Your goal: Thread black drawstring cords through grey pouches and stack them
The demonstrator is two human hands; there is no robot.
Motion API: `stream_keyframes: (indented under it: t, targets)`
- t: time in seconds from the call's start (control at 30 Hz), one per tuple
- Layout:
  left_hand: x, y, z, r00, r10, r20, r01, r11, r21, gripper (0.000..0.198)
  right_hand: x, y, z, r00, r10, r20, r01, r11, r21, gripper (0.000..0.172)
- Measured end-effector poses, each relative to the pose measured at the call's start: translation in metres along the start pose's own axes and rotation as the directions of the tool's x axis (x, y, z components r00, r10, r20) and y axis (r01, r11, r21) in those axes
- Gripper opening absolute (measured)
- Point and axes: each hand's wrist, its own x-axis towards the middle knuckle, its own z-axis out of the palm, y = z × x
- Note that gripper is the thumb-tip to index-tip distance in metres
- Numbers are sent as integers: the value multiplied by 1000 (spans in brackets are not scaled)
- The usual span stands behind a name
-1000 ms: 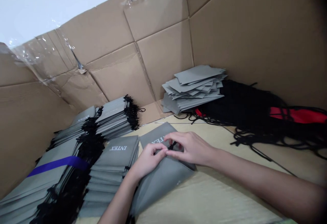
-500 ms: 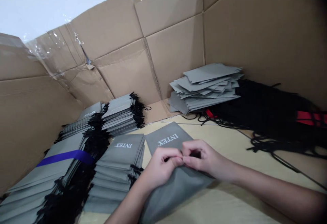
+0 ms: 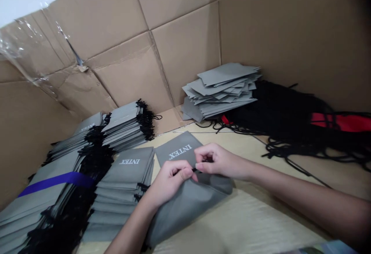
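A grey fabric pouch (image 3: 185, 211) lies at a slant on the table in front of me, its mouth gaping on the right. My left hand (image 3: 175, 178) is closed at the pouch's edge, thumb and forefinger pinching a black cord (image 3: 194, 170). A short bit of this cord shows between the two hands. My right hand (image 3: 216, 161) pinches the cord's other side with thumb and fingertips, just above the pouch mouth. Beyond the hands lies another grey piece printed INTEX (image 3: 176, 146); whether it joins the pouch is hidden by my hands.
Left stands a pile of INTEX pouches (image 3: 124, 173) with black cords. Further left are more stacks, one under a purple strap (image 3: 58, 180). At the back lie loose grey pouches (image 3: 226, 76) beside a heap of black cords (image 3: 278, 115). Cardboard walls (image 3: 185, 34) surround the table (image 3: 255, 223).
My hands have drawn slightly apart, and the black cord now shows between them. The pouch mouth gapes wider on the right. The whole view has shifted, so things sit further left.
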Motion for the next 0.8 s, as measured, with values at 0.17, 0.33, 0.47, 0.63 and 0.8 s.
stream_keyframes:
  t: [0.17,0.33,0.47,0.63,0.8]
  targets:
    - [8,-10,0,998,-30,61,34,997,-67,41,5,13,4,996,30,86,-30,1000,-6,36]
    - [10,-11,-4,999,-34,1,34,995,-97,41,6,23,6,993,108,47,-114,981,157,47]
    - [12,-14,-2,999,3,-34,-5,998,-66,33,10,30,5,974,207,-97,-180,955,235,55]
    - [11,-12,1,999,10,-45,-10,1000,0,28,11,32,7,966,223,-132,-192,958,214,59]
    - [9,-7,2,996,27,-86,-13,988,156,23,9,31,10,972,200,-127,-185,975,121,56]
